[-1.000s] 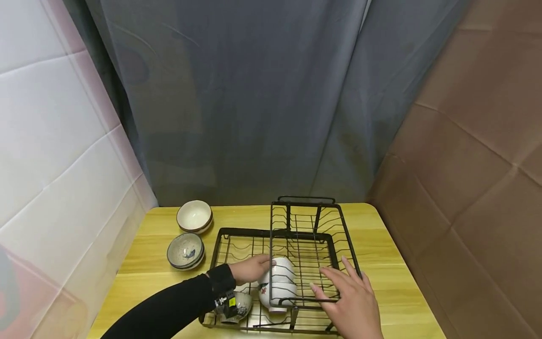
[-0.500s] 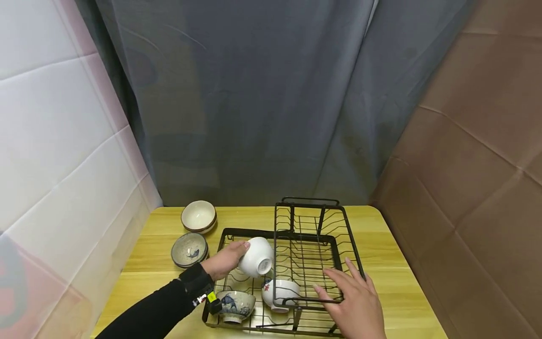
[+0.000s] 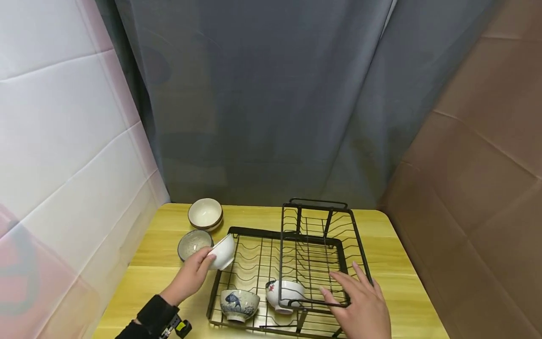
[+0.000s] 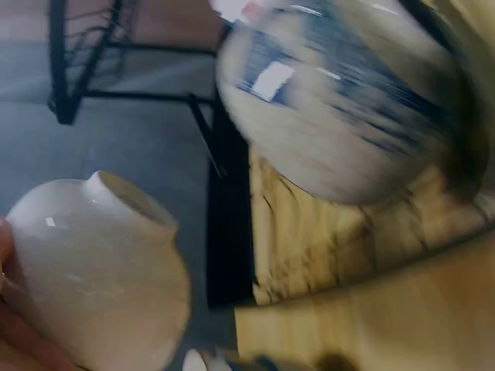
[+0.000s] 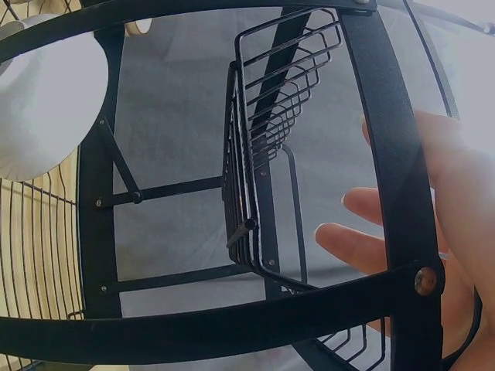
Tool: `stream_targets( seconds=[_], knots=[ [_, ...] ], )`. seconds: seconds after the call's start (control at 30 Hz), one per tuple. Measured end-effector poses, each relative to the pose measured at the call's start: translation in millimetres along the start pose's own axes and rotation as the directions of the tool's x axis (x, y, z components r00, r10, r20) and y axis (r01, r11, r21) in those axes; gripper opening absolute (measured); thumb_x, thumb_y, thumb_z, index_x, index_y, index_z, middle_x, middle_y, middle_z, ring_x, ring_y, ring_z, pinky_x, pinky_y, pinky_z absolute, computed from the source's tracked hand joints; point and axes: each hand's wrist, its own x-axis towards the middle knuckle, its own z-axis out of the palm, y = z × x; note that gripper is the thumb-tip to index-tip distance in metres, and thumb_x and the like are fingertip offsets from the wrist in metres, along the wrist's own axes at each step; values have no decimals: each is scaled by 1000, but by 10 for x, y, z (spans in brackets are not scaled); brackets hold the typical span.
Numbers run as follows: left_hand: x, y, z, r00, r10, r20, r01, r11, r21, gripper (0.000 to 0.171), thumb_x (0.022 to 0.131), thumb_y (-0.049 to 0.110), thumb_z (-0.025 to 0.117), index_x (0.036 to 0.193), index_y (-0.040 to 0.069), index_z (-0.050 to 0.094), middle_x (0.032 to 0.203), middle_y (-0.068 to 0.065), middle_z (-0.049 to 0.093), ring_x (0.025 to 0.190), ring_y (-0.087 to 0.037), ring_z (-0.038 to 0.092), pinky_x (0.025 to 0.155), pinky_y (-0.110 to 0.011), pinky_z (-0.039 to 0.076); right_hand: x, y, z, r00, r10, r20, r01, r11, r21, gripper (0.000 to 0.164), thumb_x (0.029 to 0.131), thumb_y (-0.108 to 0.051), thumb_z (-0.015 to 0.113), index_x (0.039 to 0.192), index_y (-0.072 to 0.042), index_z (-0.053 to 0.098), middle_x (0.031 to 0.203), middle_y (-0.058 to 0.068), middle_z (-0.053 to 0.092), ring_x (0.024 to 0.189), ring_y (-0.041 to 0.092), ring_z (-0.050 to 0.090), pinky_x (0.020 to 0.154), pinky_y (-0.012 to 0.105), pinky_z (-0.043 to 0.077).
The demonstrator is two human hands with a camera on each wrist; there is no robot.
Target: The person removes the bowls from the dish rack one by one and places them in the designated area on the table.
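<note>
My left hand pinches a white bowl by its side, tilted, beside the rack's left edge. In the left wrist view the held bowl shows its foot ring. My right hand rests with spread fingers at the near right corner of the black two-tier dish rack; the right wrist view has its fingers behind a rack bar. A bowl with a blue fish stands in the lower tier. Beside it sits a white bowl with a red flower, partly behind the upper tier's wires.
Left of the rack are a grey patterned bowl, partly overlapped by my left hand and the held bowl, and stacked cream bowls with dark rims. The wooden table ends at a grey curtain.
My left hand has lifted the upper white bowl off the flowered one and carried it left, out past the rack's edge, turning it. My right hand has stayed at the rack's corner.
</note>
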Motion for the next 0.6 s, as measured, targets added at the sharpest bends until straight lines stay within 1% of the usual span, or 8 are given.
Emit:
stream_targets(
  seconds=[0.07, 0.1, 0.13, 0.2, 0.3, 0.4, 0.5, 0.6],
  knots=[
    [-142, -58, -5, 992, 103, -77, -92, 986, 138, 7, 95, 11, 60, 98, 15, 63, 92, 7, 61, 84, -11, 57, 70, -36, 49, 3, 6, -7, 1000, 8, 1, -8, 1000, -1, 51, 80, -63, 64, 113, -24, 70, 115, 0, 67, 131, 32, 41, 98, 67, 24],
    [-211, -91, -9, 981, 165, -102, -142, 969, 203, 8, 91, 8, 64, 96, 15, 64, 91, 7, 61, 83, -11, 58, 70, -36, 49, 5, 9, -11, 1000, 11, -1, -11, 1000, -1, 50, 80, -62, 65, 113, -24, 70, 114, 0, 68, 130, 32, 41, 98, 67, 24],
    [-284, -134, -12, 967, 224, -122, -186, 946, 265, 10, 88, 7, 67, 94, 14, 64, 89, 7, 61, 82, -11, 58, 71, -36, 48, 7, 10, -13, 1000, 11, -2, -11, 1000, -3, 50, 80, -62, 65, 112, -24, 71, 114, 1, 68, 130, 32, 42, 97, 67, 24],
    [-417, -219, -26, 930, 337, -146, -267, 893, 361, 13, 82, 6, 72, 93, 12, 67, 87, 7, 63, 82, -12, 59, 74, -35, 47, 14, 12, -19, 1000, 12, -1, -12, 1000, -10, 50, 80, -62, 65, 112, -24, 71, 112, 1, 68, 129, 32, 42, 97, 67, 24],
    [-577, -353, -58, 880, 449, -152, -347, 828, 441, 9, 86, 15, 68, 94, 11, 69, 86, 7, 66, 78, -13, 59, 76, -33, 42, 23, 14, -24, 1000, 18, -1, -18, 1000, -23, 50, 80, -63, 64, 111, -23, 71, 111, 2, 69, 129, 33, 43, 96, 67, 25],
    [-730, -482, -85, 851, 498, -165, -368, 791, 489, 23, 97, 30, 55, 93, 12, 68, 83, 8, 66, 73, -13, 57, 74, -31, 40, 33, 16, -16, 1000, 19, 2, -19, 999, -31, 50, 81, -63, 63, 111, -23, 71, 112, 3, 68, 128, 33, 43, 96, 67, 25],
    [-881, -603, -95, 842, 507, -183, -350, 773, 529, 42, 101, 42, 41, 90, 14, 69, 79, 9, 66, 68, -11, 56, 72, -30, 40, 40, 16, 3, 1000, 16, 1, -15, 999, -36, 49, 80, -62, 64, 111, -24, 71, 112, 3, 68, 128, 33, 43, 96, 67, 25],
    [-1008, -705, -83, 838, 512, -188, -343, 763, 548, 49, 102, 45, 37, 87, 13, 71, 77, 7, 67, 66, -11, 57, 72, -29, 40, 44, 17, 23, 1000, 12, -3, -12, 999, -38, 48, 80, -61, 66, 110, -23, 71, 112, 3, 69, 128, 33, 44, 96, 67, 26]
  ],
)
